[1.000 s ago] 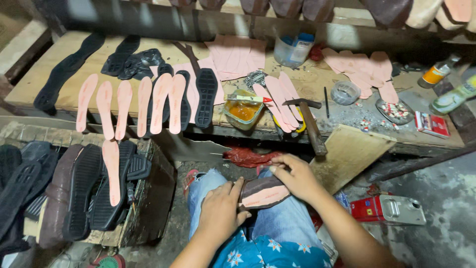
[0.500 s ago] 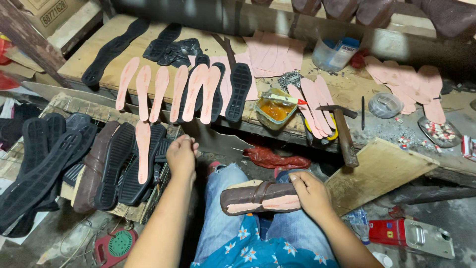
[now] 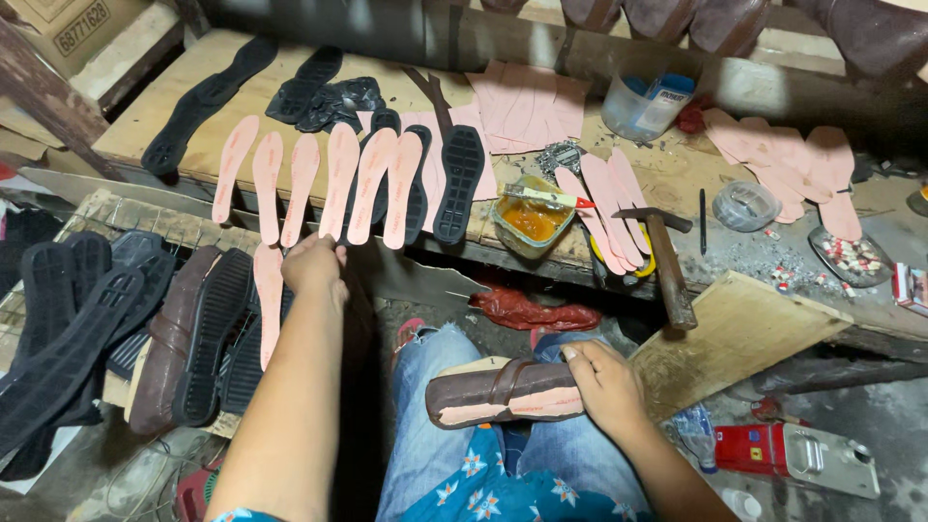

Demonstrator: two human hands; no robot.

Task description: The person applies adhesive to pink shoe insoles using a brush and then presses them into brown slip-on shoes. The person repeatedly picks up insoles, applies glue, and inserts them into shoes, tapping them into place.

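- Closest to me, the right hand (image 3: 604,387) has its fingers wrapped around a half-built brown sandal (image 3: 503,394) lying across the lap, strap side up. Firm hold, looks steady.
- A bit further out, the left hand (image 3: 314,263) is curled over the near end of a pink insole (image 3: 340,184) at the workbench (image 3: 677,174) edge. Can't tell if it's properly pinched or just touched.
- If I'm steering this, I'd grab one insole only, since the neighbours sit just beside it, and lift rather than drag.
- Beyond that: glue tub (image 3: 527,217) with a brush, and a hammer (image 3: 667,261). Keep the sleeve clear of the glue.
- Black soles (image 3: 198,101) lie at the back.
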